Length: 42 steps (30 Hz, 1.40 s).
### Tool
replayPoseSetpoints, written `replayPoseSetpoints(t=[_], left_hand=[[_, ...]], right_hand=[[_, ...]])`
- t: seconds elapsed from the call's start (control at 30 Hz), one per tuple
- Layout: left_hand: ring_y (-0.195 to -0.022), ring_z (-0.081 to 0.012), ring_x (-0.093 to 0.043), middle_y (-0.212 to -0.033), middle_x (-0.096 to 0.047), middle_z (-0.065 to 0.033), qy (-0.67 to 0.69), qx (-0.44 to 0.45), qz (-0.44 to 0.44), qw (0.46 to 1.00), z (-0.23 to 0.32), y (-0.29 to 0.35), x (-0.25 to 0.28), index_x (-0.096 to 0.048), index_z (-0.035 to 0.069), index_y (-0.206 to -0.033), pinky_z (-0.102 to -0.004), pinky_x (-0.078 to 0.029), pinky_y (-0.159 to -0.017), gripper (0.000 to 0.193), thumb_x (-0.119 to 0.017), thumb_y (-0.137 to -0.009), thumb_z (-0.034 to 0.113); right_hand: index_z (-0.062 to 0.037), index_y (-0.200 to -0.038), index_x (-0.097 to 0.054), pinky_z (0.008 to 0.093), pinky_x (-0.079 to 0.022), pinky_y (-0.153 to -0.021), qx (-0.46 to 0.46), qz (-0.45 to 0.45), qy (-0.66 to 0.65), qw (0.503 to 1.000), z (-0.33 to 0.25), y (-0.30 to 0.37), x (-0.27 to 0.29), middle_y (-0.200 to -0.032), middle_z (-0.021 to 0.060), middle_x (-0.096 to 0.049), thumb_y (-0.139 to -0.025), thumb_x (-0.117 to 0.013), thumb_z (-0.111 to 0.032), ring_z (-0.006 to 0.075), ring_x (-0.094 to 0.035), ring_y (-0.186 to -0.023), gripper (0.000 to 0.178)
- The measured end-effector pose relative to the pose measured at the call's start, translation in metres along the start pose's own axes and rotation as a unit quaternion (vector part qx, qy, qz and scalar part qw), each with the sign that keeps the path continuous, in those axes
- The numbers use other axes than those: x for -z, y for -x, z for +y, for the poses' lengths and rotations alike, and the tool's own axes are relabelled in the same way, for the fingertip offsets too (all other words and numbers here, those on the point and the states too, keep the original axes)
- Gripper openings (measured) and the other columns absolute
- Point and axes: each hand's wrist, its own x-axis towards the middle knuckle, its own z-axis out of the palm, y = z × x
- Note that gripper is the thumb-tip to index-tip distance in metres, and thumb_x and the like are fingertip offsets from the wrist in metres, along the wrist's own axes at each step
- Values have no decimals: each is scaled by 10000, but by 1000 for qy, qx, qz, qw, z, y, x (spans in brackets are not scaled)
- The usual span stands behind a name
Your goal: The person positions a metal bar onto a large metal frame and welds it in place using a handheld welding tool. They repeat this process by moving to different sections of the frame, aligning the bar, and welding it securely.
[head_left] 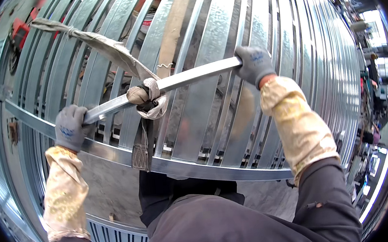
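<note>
A straight silvery metal bar slants across in front of me, its right end higher in the picture. My left hand, in a grey glove, is closed around the bar's left end. My gloved right hand grips the opposite end. Around the bar's middle is a knotted webbing strap, pale and frayed. One length of the strap runs up to the far left, and a darker, stitched strap end hangs over the near rail. Under the bar lie parallel galvanized metal slats.
A galvanized edge rail crosses just in front of my body. A wooden batten lies among the slats beyond the knot. Red objects are at the far left. Below left is another slatted metal panel. Cluttered shelving lines the right side.
</note>
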Motion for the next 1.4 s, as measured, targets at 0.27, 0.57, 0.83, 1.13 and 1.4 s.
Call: replayPoseSetpoints(t=[0.27,0.57,0.83,1.13,1.4], left_hand=[[-979,-312,-625,-994,-608,-61,-35,-164,32,985,-50,-136,-15,-593,162,-1019,-442,-488,-835,367,-737,-696,64],[-995,-277,-647,-1019,-635,-39,-121,-270,-58,953,-30,-227,-1,-629,158,-997,-434,-502,-872,234,-742,-791,157],[-1008,-271,-704,-1065,-665,-73,-212,-265,-196,920,-10,-262,4,-695,182,-1039,-402,-540,-888,155,-711,-888,217],[-982,-278,-678,-997,-659,-57,-165,-423,-161,876,31,-330,-6,-720,164,-935,-416,-542,-849,120,-728,-819,194],[-980,-249,-699,-975,-698,-37,-244,-537,-123,798,84,-369,3,-756,189,-901,-392,-557,-817,71,-713,-870,236]], right_hand=[[-149,-919,-637,444,-518,-811,-287,-93,-31,953,-93,159,27,-819,92,-724,-782,-777,-264,316,-718,-806,227],[-150,-935,-622,453,-530,-773,-424,-68,-91,898,-190,225,16,-851,86,-722,-725,-830,-324,333,-720,-827,344],[-128,-921,-608,486,-508,-711,-464,-23,-140,874,-230,234,16,-808,99,-692,-722,-807,-270,362,-688,-777,315],[-131,-888,-590,487,-511,-655,-576,22,-153,802,-333,240,27,-737,73,-659,-757,-792,-273,342,-681,-712,279],[-55,-1039,-635,414,-542,-722,-606,-58,-400,685,-391,253,18,-832,87,-698,-804,-808,-415,269,-701,-770,464]])
